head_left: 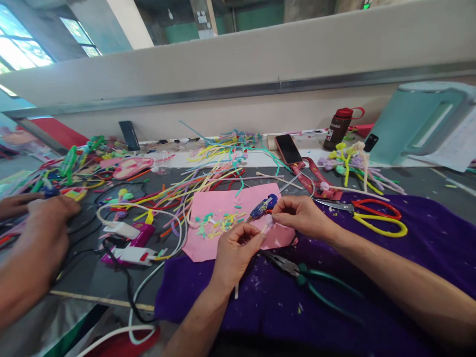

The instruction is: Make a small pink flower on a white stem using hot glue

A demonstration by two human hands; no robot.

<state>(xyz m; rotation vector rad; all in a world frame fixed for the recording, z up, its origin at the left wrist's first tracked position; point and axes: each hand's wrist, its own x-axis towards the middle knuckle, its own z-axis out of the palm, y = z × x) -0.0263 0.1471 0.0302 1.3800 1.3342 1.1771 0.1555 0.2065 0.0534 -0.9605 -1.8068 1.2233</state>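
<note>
My left hand has thumb and forefinger pinched on a small curled lilac pipe-cleaner piece. From the other side, the fingertips of my right hand close on the same piece. Just behind it a blue hot glue gun lies with its nozzle pointing left. Beneath is a pink sheet strewn with short yellow and green pipe-cleaner cuttings. Pliers with green handles lie open below my hands, on a purple cloth.
Scissors lie right of my right hand. Pipe cleaners spread across the dark table. Left are a power strip, cables and another person's hand. At the back stand a phone, a bottle and a kettle.
</note>
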